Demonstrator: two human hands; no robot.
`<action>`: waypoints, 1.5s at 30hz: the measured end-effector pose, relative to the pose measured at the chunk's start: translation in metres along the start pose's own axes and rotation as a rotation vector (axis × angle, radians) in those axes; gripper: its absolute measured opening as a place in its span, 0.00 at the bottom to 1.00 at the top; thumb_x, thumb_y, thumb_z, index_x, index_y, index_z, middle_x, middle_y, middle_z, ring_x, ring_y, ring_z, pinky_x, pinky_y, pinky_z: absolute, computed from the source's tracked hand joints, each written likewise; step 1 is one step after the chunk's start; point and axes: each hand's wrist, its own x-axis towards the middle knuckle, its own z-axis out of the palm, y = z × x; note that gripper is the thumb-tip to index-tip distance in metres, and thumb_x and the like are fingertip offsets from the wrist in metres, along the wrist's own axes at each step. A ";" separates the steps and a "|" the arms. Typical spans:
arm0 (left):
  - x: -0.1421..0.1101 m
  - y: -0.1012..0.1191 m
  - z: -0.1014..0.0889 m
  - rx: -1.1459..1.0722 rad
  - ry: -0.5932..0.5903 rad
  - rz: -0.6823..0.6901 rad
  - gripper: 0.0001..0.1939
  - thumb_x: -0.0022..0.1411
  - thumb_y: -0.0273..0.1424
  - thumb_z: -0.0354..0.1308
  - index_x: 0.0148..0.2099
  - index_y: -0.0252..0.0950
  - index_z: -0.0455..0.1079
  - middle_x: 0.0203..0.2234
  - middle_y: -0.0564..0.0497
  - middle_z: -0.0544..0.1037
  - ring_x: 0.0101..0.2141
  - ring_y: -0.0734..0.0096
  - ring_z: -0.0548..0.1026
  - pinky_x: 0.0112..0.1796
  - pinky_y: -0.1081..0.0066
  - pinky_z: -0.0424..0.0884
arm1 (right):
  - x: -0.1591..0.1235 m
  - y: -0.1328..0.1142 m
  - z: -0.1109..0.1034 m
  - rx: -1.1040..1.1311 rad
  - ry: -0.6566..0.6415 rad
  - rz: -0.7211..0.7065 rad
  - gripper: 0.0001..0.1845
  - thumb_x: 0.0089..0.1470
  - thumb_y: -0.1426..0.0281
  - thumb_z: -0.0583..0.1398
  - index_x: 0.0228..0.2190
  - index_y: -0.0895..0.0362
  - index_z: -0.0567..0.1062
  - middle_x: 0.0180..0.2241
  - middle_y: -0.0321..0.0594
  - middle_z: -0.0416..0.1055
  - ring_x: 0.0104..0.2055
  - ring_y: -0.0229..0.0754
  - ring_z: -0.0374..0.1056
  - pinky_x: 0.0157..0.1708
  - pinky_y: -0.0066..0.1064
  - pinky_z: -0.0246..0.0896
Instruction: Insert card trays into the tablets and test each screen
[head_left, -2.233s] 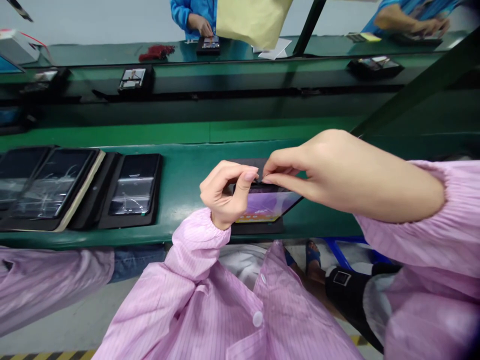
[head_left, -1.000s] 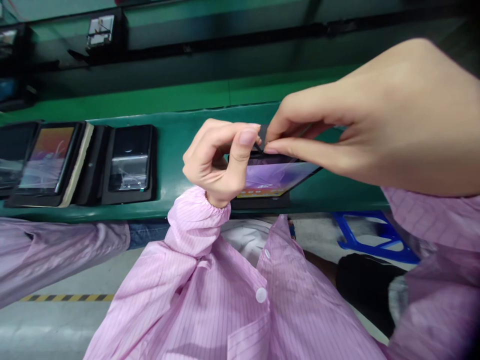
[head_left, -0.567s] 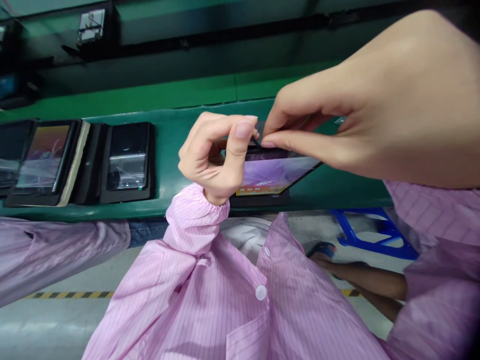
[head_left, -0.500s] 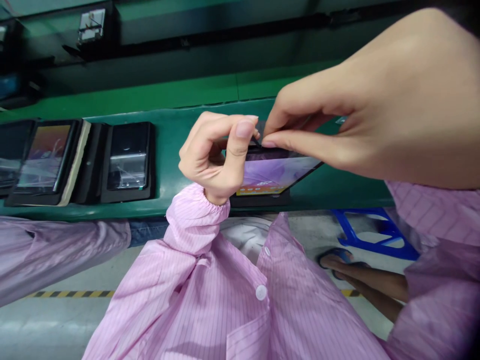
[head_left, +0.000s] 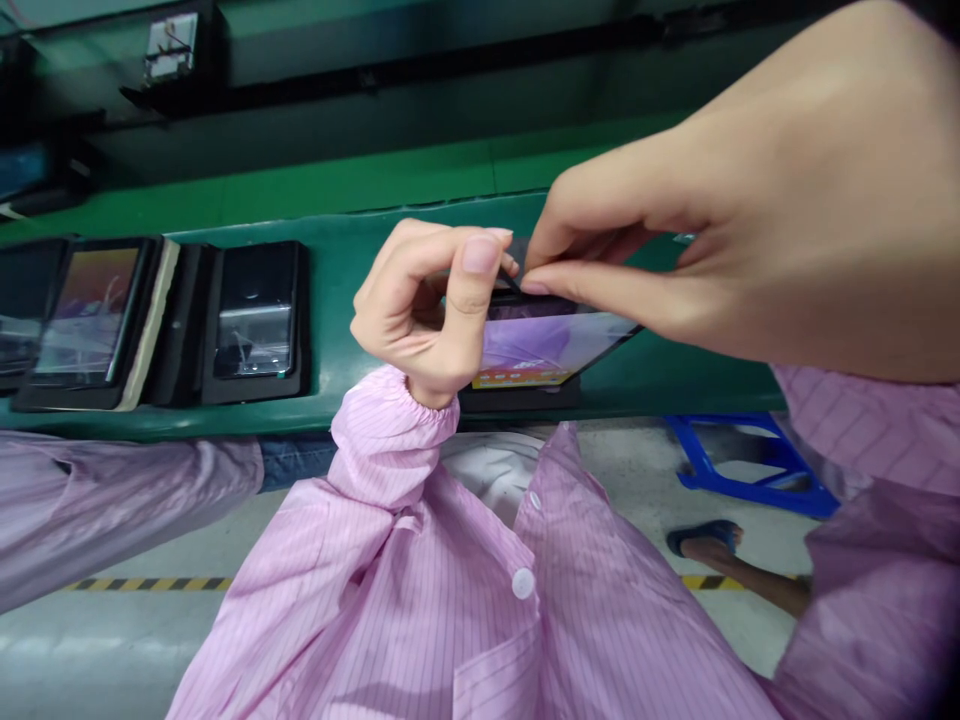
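Observation:
My left hand (head_left: pixel 420 305) and my right hand (head_left: pixel 697 220) meet above a smartphone (head_left: pixel 551 345), whose lit screen shows a purple wallpaper. Thumb and fingers of each hand pinch a thin dark sheet, probably film (head_left: pixel 517 262), at the phone's far edge. Most of that sheet is hidden by my fingertips. The phone lies tilted on a black holder (head_left: pixel 517 398), and its far edge is covered by my hands.
Two black trays holding phones (head_left: pixel 255 310) (head_left: pixel 94 315) stand to the left on the green conveyor (head_left: pixel 337 270). A co-worker's pink sleeve (head_left: pixel 112 510) lies below the belt at left. Lower right are a blue stool (head_left: pixel 750 470) and a sandalled foot (head_left: pixel 705 540).
The view has tipped downward, so the belt sits higher in the frame and my right hand looks larger. Both pinches remain on the dark sheet. The sandalled foot has shifted on the floor.

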 end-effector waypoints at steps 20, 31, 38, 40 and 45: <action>0.003 0.001 0.001 -0.027 0.055 0.150 0.07 0.63 0.40 0.59 0.33 0.49 0.74 0.23 0.59 0.75 0.23 0.76 0.75 0.26 0.66 0.69 | 0.000 0.004 0.002 0.096 0.031 -0.036 0.12 0.59 0.61 0.57 0.30 0.51 0.77 0.25 0.30 0.74 0.30 0.39 0.73 0.42 0.37 0.63; 0.000 -0.003 0.000 -0.061 0.013 0.007 0.13 0.63 0.45 0.57 0.34 0.42 0.72 0.25 0.57 0.76 0.27 0.75 0.77 0.27 0.68 0.71 | -0.001 0.002 0.005 0.119 0.027 0.030 0.18 0.61 0.58 0.52 0.31 0.49 0.80 0.22 0.33 0.73 0.37 0.43 0.73 0.41 0.34 0.61; 0.004 0.002 0.001 -0.021 0.072 0.213 0.07 0.64 0.35 0.59 0.32 0.45 0.75 0.23 0.58 0.76 0.24 0.77 0.74 0.24 0.69 0.69 | 0.005 0.012 0.008 0.193 -0.007 -0.020 0.17 0.58 0.53 0.54 0.32 0.49 0.78 0.26 0.32 0.75 0.37 0.44 0.73 0.40 0.35 0.61; 0.004 0.005 0.000 0.008 0.065 0.182 0.08 0.64 0.37 0.59 0.32 0.45 0.75 0.23 0.59 0.76 0.24 0.77 0.75 0.24 0.69 0.70 | 0.006 0.014 0.008 0.199 -0.018 -0.002 0.17 0.57 0.53 0.54 0.31 0.48 0.78 0.25 0.32 0.74 0.38 0.44 0.73 0.39 0.35 0.61; 0.004 0.004 0.001 0.022 0.077 0.180 0.11 0.63 0.39 0.59 0.30 0.40 0.74 0.22 0.57 0.75 0.22 0.79 0.74 0.23 0.71 0.69 | 0.001 0.009 0.008 0.193 0.011 0.040 0.18 0.58 0.55 0.54 0.28 0.49 0.78 0.20 0.32 0.71 0.39 0.43 0.73 0.39 0.34 0.59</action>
